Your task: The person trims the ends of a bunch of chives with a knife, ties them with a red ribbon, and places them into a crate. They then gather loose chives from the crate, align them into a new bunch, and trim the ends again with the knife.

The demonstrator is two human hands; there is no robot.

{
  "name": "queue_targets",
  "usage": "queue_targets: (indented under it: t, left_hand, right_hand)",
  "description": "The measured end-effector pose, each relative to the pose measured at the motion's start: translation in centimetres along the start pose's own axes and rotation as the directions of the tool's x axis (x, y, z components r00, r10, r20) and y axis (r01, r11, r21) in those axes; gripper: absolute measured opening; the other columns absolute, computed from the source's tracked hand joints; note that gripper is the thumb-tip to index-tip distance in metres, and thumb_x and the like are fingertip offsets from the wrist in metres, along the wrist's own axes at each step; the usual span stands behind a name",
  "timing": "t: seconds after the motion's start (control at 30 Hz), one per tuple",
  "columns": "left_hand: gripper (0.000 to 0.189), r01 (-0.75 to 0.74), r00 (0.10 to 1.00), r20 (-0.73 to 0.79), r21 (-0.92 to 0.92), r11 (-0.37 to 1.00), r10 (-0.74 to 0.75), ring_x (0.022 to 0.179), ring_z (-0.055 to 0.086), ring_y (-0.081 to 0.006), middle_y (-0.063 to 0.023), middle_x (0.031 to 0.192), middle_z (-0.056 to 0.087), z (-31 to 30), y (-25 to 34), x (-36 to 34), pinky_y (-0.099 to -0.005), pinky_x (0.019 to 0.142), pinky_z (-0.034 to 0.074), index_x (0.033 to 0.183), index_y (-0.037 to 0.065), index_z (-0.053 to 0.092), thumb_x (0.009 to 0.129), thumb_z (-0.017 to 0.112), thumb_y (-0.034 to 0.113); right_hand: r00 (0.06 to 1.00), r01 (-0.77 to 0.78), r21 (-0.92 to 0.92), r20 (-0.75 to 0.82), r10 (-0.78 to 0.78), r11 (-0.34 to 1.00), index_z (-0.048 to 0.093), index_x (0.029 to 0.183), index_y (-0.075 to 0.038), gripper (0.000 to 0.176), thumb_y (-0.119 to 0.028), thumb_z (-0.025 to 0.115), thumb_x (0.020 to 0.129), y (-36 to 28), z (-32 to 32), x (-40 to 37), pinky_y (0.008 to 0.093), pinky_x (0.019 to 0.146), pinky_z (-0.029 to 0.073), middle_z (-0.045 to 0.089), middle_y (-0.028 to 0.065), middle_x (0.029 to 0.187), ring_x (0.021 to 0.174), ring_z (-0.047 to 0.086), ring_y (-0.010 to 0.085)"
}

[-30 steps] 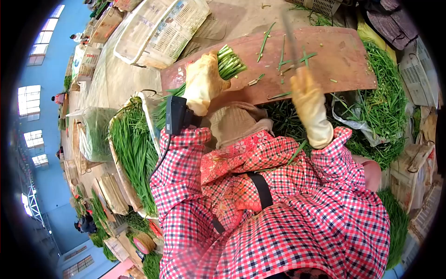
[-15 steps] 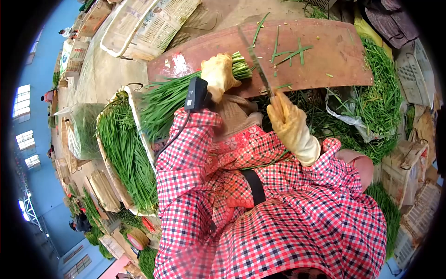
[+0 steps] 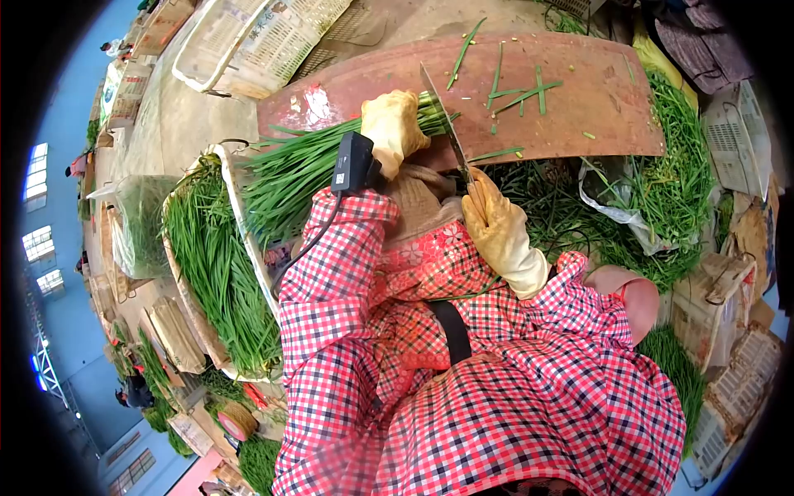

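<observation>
My gloved left hand is closed around a bunch of garlic chives near its cut stem ends, pressing it on the reddish-brown board. The long green leaves trail off to the left. In my gloved right hand is the handle of a long knife. Its blade points up and away across the board, right at the stem ends of the bunch. Loose leaf pieces lie scattered on the board to the right. A black device with a cable is strapped at my left wrist.
A white-rimmed basket full of chives stands at my left. An upturned plastic crate lies beyond the board. Green trimmings with a plastic bag heap up at right and under the board. More crates stand at far right.
The knife and my right hand have shifted left, bringing the blade to the stem ends. My left hand keeps hold of the bunch in nearly the same place.
</observation>
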State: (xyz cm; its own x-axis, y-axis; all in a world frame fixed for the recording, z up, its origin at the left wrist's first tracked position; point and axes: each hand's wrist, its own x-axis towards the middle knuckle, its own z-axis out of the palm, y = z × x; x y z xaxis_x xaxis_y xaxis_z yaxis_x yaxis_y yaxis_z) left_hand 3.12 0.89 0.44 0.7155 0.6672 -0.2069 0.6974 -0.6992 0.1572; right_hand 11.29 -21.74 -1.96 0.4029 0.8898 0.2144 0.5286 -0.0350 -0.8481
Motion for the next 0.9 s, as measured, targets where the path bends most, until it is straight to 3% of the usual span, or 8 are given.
queue_targets:
  t: [0.27, 0.37, 0.5, 0.6, 0.67, 0.73, 0.8, 0.9]
  left_hand:
    - [0.054, -0.014, 1.000, -0.012, -0.011, 1.000, 0.014, 0.094, 0.066, -0.0351, -0.0191, 0.096, 0.068, 0.2, -0.1, 0.1, -0.0427, 0.081, 0.053, 0.105, 0.001, 0.064, 0.062, 0.083, 0.026]
    - [0.053, 0.010, 1.000, 0.016, -0.006, 1.000, -0.010, 0.094, 0.066, -0.0351, -0.0189, 0.096, 0.068, -0.1, 0.2, 0.1, -0.0430, 0.081, 0.053, 0.105, 0.001, 0.064, 0.062, 0.084, 0.026]
    - [0.052, 0.014, 1.000, 0.012, 0.007, 1.000, -0.015, 0.095, 0.066, -0.0348, -0.0189, 0.096, 0.069, -0.1, 0.2, 0.2, -0.0429, 0.082, 0.052, 0.103, 0.002, 0.064, 0.062, 0.083, 0.026]
    - [0.048, 0.025, 0.998, 0.066, -0.002, 1.000, -0.025, 0.096, 0.066, -0.0343, -0.0184, 0.097, 0.069, -0.3, 0.3, 0.5, -0.0423, 0.082, 0.052, 0.101, 0.003, 0.066, 0.062, 0.082, 0.026]
    - [0.046, 0.024, 0.996, 0.082, -0.003, 1.000, -0.024, 0.096, 0.066, -0.0340, -0.0178, 0.098, 0.069, -0.2, 0.3, 0.6, -0.0421, 0.082, 0.052, 0.100, 0.004, 0.067, 0.062, 0.081, 0.026]
    - [0.043, 0.003, 0.999, 0.050, 0.009, 1.000, -0.003, 0.096, 0.066, -0.0339, -0.0173, 0.098, 0.069, 0.4, 0.1, 0.7, -0.0422, 0.083, 0.052, 0.098, 0.005, 0.068, 0.062, 0.080, 0.025]
    - [0.042, -0.002, 1.000, 0.029, 0.006, 1.000, 0.002, 0.096, 0.066, -0.0339, -0.0168, 0.098, 0.069, 0.6, 0.1, 0.7, -0.0424, 0.083, 0.052, 0.098, 0.005, 0.068, 0.063, 0.080, 0.025]
    - [0.042, 0.009, 1.000, 0.028, 0.002, 1.000, -0.010, 0.095, 0.066, -0.0339, -0.0163, 0.097, 0.069, 0.2, 0.3, 0.6, -0.0425, 0.082, 0.052, 0.098, 0.005, 0.068, 0.063, 0.080, 0.024]
  right_hand:
    - [0.994, 0.059, -0.027, -0.088, -0.061, 0.998, 0.051, 0.128, 0.004, 0.042, -0.009, 0.064, 0.090, 0.5, 0.9, -0.3, 0.0345, 0.069, 0.058, 0.065, 0.0197, 0.111, 0.087, 0.070, 0.0303]
    - [0.991, 0.131, -0.288, 0.055, -0.120, 0.949, 0.051, 0.128, 0.004, 0.041, -0.010, 0.062, 0.091, -0.2, 0.4, -0.2, 0.0321, 0.077, 0.057, 0.061, 0.0181, 0.121, 0.097, 0.067, 0.0270]
    - [0.987, 0.120, -0.226, -0.078, -0.141, 0.967, 0.053, 0.126, -0.001, 0.037, -0.010, 0.064, 0.092, 1.5, 1.5, -0.4, 0.0368, 0.064, 0.056, 0.068, 0.0203, 0.094, 0.081, 0.069, 0.0363]
    - [0.994, 0.057, -0.158, -0.086, -0.071, 0.986, 0.054, 0.121, -0.002, 0.031, -0.012, 0.062, 0.093, 1.0, 1.5, 0.1, 0.0396, 0.062, 0.055, 0.067, 0.0208, 0.093, 0.079, 0.067, 0.0380]
    - [0.980, 0.138, -0.274, -0.099, -0.171, 0.952, 0.055, 0.117, -0.002, 0.027, -0.014, 0.060, 0.094, 0.7, 1.2, 0.9, 0.0411, 0.061, 0.055, 0.066, 0.0205, 0.090, 0.077, 0.067, 0.0384]
    - [0.972, -0.039, -0.378, 0.199, 0.122, 0.925, 0.056, 0.118, 0.002, 0.029, -0.012, 0.052, 0.093, -1.7, -0.3, 2.5, 0.0331, 0.088, 0.045, 0.063, 0.0144, 0.105, 0.100, 0.059, 0.0274]
    - [0.878, 0.477, -0.735, 0.425, -0.219, 0.483, 0.061, 0.110, 0.002, 0.027, -0.010, 0.053, 0.087, -1.0, -1.0, 3.1, 0.0310, 0.093, 0.044, 0.063, 0.0105, 0.107, 0.102, 0.059, 0.0239]
    - [0.855, 0.500, -0.727, 0.502, -0.132, 0.471, 0.063, 0.102, -0.002, 0.024, -0.011, 0.056, 0.081, -2.0, -1.6, 4.3, 0.0303, 0.088, 0.044, 0.063, 0.0109, 0.104, 0.099, 0.058, 0.0236]
